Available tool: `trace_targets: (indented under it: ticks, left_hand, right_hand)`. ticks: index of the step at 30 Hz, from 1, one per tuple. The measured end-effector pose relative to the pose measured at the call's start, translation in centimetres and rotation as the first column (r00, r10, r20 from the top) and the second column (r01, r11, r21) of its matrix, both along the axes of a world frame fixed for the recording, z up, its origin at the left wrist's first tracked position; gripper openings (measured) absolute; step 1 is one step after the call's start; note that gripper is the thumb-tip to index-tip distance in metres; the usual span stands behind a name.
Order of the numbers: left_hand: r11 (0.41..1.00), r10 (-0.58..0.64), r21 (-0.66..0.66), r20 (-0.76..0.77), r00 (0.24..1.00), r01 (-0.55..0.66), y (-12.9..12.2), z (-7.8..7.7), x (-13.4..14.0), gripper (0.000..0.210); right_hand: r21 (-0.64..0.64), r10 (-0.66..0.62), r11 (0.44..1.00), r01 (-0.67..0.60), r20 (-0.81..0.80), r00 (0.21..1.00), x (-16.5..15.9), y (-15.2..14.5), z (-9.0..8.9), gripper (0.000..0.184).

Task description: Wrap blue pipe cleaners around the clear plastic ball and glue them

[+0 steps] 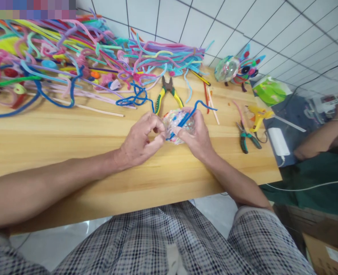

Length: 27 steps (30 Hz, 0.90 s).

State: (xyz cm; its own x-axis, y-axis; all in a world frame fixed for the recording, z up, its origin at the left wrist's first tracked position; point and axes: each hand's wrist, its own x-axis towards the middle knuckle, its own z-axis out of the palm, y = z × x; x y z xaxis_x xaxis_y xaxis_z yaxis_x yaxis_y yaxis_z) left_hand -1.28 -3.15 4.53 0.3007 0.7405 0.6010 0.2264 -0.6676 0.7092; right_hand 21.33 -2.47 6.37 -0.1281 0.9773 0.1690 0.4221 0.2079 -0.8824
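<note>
My right hand [199, 135] grips a clear ball [183, 116] with colourful bits in it, thumb on the near side. Several strands of blue pipe cleaner [184, 120] lie across the ball, and one loose end curls up to the right past my fingers. At the ball's left side my left hand [143, 137] is closed, thumb and fingertips pinched at the blue strand's lower end. A tangled blue pipe cleaner [134, 95] runs down behind this hand. Just beyond the ball, pliers with yellow-green handles [160, 100] lie with handles spread.
Heaped pipe cleaners [57, 61] cover the back left, with a bundle [169, 57] beside them. At right are a finished-looking pipe-cleaner figure [245, 70], small pliers [245, 139], a yellow glue gun [256, 116] and a white power adapter [278, 141]. Another person's arm [324, 133] reaches in there.
</note>
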Motion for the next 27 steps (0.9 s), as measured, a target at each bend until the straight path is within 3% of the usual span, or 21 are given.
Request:
trace_targets:
  ticks: [8,10,14,18,23,27]
  left_hand:
    - [0.973,0.124,-0.203,0.060,0.991,-0.109,1.4,-1.5,-0.4,0.006]
    - [0.977,0.117,-0.184,0.062,0.991,-0.104,1.5,-1.9,-0.3,0.026]
    - [0.987,-0.049,-0.151,0.025,0.998,0.053,1.3,-1.9,-0.3,0.061]
    - [0.953,-0.189,-0.240,0.003,0.982,0.185,1.3,-1.3,-0.4,0.069]
    - [0.864,-0.331,-0.375,0.081,0.940,0.336,2.3,-1.1,-0.7,0.085]
    - [0.822,-0.405,-0.381,0.130,0.905,0.423,3.2,-1.2,-0.8,0.089]
  right_hand:
    - [-0.036,0.010,0.999,-0.012,-0.054,0.998,0.1,0.2,-0.1,0.064]
    - [-0.046,0.016,0.999,-0.019,-0.060,0.998,0.1,0.2,0.0,0.065]
    - [-0.057,0.041,0.997,-0.045,-0.061,0.997,-0.1,0.1,0.3,0.065]
    - [-0.057,0.089,0.994,-0.093,-0.078,0.993,-0.1,0.1,0.5,0.072]
    - [-0.127,0.163,0.975,-0.183,-0.147,0.976,-0.1,0.4,0.5,0.081]
    - [-0.150,0.226,0.955,-0.255,-0.188,0.956,0.0,0.9,0.0,0.087]
